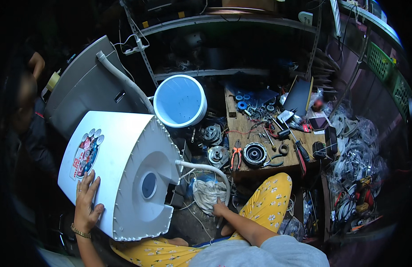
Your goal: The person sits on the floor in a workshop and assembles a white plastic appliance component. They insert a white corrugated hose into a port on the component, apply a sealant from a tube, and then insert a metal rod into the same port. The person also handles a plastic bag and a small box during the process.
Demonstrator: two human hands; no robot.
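The left hand (86, 202) lies against the left face of a white plastic housing (110, 155), its fingers spread and released, near the lower edge. The housing sits tilted over the person's left leg, to the left of the wooden surface (240, 175); its jagged white rim faces right. Behind it a large grey panel (92, 84) crowds the upper left, so room on that side is tight. A strip of dark floor (184, 226) runs between the housing's lower right edge and a crumpled pale cloth (208, 193). The right hand (220, 208) is at the cloth's lower right edge, beside a bent white hose (206, 167); I cannot tell whether its fingers grasp the cloth or the hose. The person's right knee (277, 187) bounds this gap, close to the surface's near edge.

At the far left is another person's arm (36, 66). A blue-lined bucket (202, 119) stands off the surface's far left corner. Along the near edge, from its left corner, lie orange-handled pliers (236, 155), a round black part (255, 155) and a screwdriver (301, 151). Plastic-wrapped parts (359, 142) heap beyond the right edge; a green basket (379, 62) hangs above.
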